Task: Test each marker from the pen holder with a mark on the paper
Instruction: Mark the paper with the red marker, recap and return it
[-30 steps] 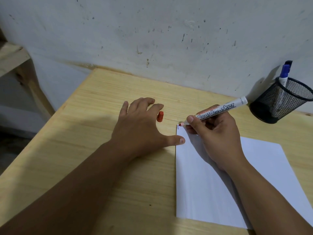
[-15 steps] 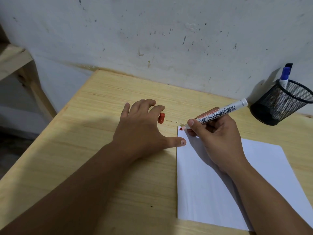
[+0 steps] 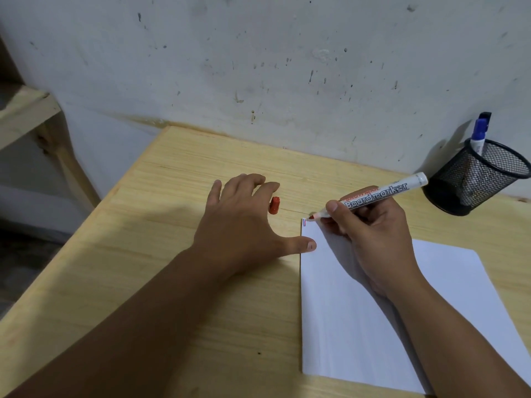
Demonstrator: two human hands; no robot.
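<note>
While left hand lies flat, fingers spread, thumb pinning paper, right hand grips red boardmarker, tip at paper's corner

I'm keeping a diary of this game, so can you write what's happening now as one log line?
right hand: holds red marker, tip at paper corner | left hand: flat on table, thumb on paper | red cap: by fingers

A single head-worn wide-angle camera looks forward and down from close above the bench, facing the wall; both forearms enter from the bottom edge.
</note>
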